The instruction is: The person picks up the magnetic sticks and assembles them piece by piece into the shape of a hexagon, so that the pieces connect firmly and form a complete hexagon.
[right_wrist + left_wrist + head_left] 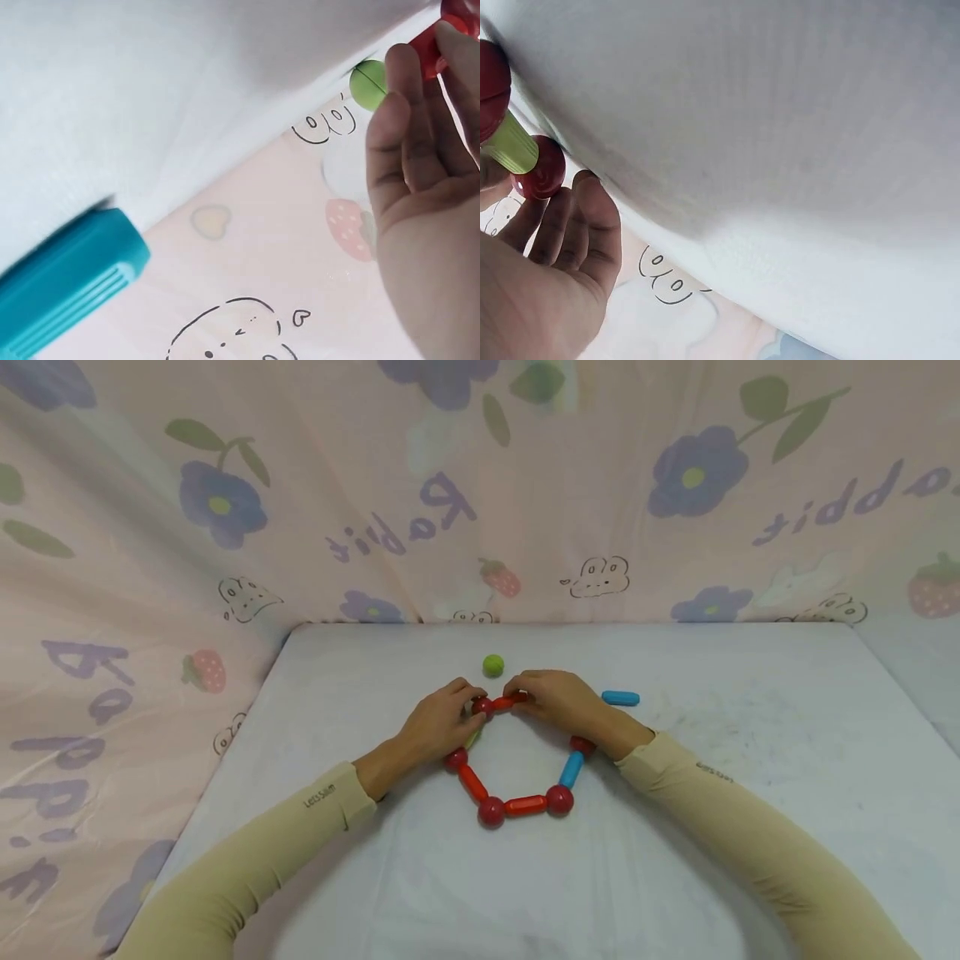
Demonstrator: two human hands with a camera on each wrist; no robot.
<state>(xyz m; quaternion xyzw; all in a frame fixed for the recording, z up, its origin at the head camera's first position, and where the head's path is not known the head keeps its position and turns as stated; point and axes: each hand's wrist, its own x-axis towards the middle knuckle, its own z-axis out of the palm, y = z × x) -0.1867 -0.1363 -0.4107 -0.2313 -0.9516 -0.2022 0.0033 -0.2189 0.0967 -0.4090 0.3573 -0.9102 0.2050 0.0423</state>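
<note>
On the white table lies a ring of red balls and coloured rods. My left hand (438,722) grips the red ball (483,707) at the ring's far left corner, and a yellow-green rod (515,144) runs from that ball to another red ball (456,759). Between the fingers of my right hand (555,700) is a red rod (504,702), its left end at the gripped ball. Nearer me, two red rods (472,783) and a blue rod (572,771) link more red balls (491,811). My right wrist partly covers the ball (582,744) at the right.
Beyond the hands sits a green ball (492,665). A loose blue rod (620,698) lies to the right of my right hand. Printed curtain (525,527) hangs behind the table's far edge and along its left side.
</note>
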